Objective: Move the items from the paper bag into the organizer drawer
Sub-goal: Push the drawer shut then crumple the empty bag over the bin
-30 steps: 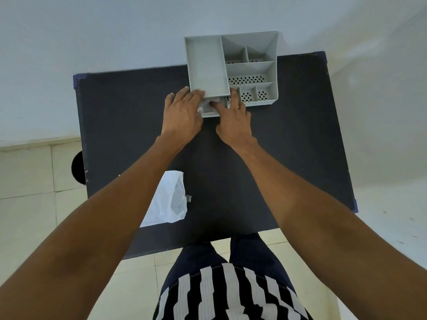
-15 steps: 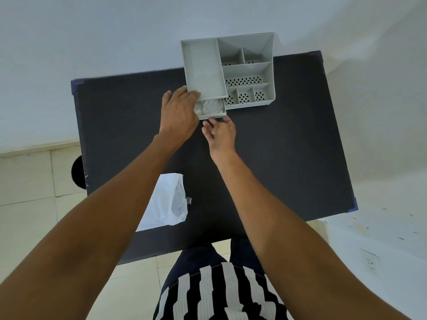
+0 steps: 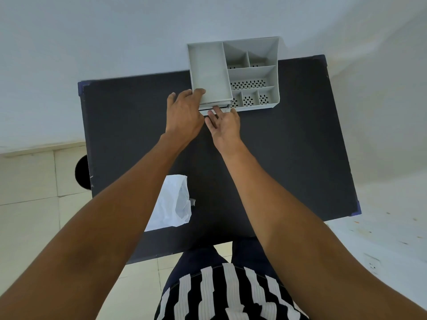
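A grey organizer [image 3: 209,65] with several compartments stands at the far edge of the black table [image 3: 288,146]. Its drawer [image 3: 216,106] at the front left sticks out only a sliver, and its contents are hidden. My left hand [image 3: 184,114] grips the organizer's front left corner, fingers curled over the rim. My right hand [image 3: 223,123] lies palm up just in front, its fingertips touching the drawer front. A white paper bag [image 3: 172,204] lies flat and crumpled near the table's front left, partly under my left forearm.
The organizer's right compartments have perforated floors and nothing visible inside. A round black object [image 3: 80,172] pokes out beyond the table's left edge. A white wall runs behind the table, tiled floor lies to the left, and a white surface sits at the right.
The drawer, which was pulled out and showing something white, has slid back almost fully into the organizer. My right hand moved forward to its front. My left hand stayed on the corner.
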